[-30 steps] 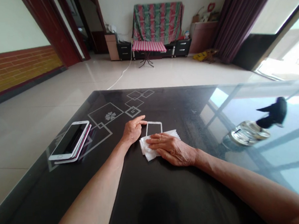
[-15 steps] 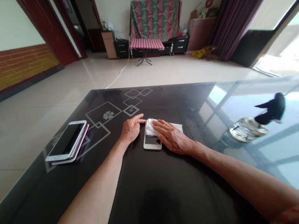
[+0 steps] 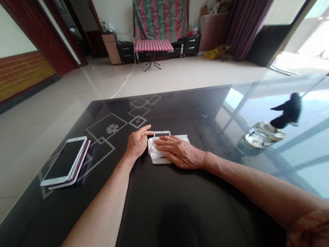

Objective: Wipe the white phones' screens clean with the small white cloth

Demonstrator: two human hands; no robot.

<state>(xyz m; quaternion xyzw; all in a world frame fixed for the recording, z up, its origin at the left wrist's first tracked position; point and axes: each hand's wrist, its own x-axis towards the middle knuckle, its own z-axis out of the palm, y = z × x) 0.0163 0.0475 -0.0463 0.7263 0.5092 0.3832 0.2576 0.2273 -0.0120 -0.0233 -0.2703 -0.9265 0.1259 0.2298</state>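
A smartphone with a white frame (image 3: 162,133) lies face up on the dark table. Across its middle is a folded white tissue (image 3: 152,150), with a jagged edge on the right. My right hand (image 3: 180,151) presses the tissue down onto the screen, fingers laid over it and pointing left. Only the phone's top and bottom ends show around the tissue. My left hand (image 3: 138,143) rests at the phone's left side with the index finger stretched out; its fingertips are at the phone's upper left edge, and the other fingers are partly hidden.
A stack of several smartphones (image 3: 66,164) lies on the table's left side. To the right stands a clear spray bottle (image 3: 263,135) with a black trigger head. Beyond the table (image 3: 180,106) are a small stand with a striped cloth (image 3: 153,45) and a white cable (image 3: 125,80) on the floor.
My right hand and the tissue have slid down the phone, so its top end now shows and its lower screen is covered. The whole view has shifted slightly.
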